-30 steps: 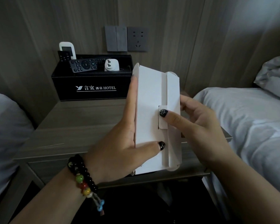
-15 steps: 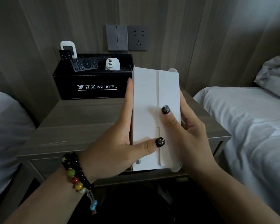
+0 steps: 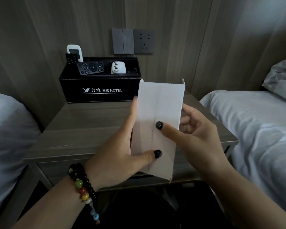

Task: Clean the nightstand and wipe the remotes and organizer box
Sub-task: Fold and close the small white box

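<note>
I hold a white cardboard box upright above the wooden nightstand. My left hand grips its left side, thumb across the front. My right hand steadies the right side, with the thumb pressed on the front face. At the back of the nightstand stands a black organizer box with white "HOTEL" lettering. It holds a black remote lying across the top, a white remote standing at the back left, a small black remote and a white rounded device.
A bed with white sheets and a pillow lies to the right. Another white bed is on the left. Wall switches and a socket sit on the panelled wall behind the organizer.
The white box has turned in my hands, its long flap folded flat against the front. My right thumb slid lower on the front face and the box tilted slightly.
</note>
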Action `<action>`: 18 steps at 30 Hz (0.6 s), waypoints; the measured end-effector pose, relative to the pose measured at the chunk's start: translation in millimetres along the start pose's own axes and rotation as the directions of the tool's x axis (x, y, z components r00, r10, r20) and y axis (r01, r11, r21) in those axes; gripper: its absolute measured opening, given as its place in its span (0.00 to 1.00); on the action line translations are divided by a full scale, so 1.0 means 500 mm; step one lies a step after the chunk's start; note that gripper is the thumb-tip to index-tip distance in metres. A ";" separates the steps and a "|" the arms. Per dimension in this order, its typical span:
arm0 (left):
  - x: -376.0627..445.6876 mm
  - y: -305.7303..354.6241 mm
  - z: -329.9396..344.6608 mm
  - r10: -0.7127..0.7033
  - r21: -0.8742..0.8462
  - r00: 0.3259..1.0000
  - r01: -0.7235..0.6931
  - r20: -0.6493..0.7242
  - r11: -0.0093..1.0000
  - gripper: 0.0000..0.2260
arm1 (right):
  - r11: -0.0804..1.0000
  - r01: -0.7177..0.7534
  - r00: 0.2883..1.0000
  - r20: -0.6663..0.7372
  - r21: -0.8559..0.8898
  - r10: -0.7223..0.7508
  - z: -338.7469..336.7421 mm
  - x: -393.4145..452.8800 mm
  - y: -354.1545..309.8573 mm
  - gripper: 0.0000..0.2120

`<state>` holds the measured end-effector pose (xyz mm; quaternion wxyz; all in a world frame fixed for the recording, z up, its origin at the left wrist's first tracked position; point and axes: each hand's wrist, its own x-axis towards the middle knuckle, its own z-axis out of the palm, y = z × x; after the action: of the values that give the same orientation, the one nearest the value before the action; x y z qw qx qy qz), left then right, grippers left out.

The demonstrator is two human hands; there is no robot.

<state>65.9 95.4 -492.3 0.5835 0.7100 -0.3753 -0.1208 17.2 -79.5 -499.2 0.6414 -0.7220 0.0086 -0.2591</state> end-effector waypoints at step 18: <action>-0.010 0.050 0.005 -0.011 -0.078 0.984 0.025 0.177 0.997 0.34 | 0.952 -0.067 0.947 0.321 0.300 -0.035 -0.036 0.010 -0.063 0.37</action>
<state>51.5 96.0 -471.4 0.5748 0.6760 -0.4140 -0.2033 4.5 -92.0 -467.1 0.7406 -0.6461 -0.1307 -0.1306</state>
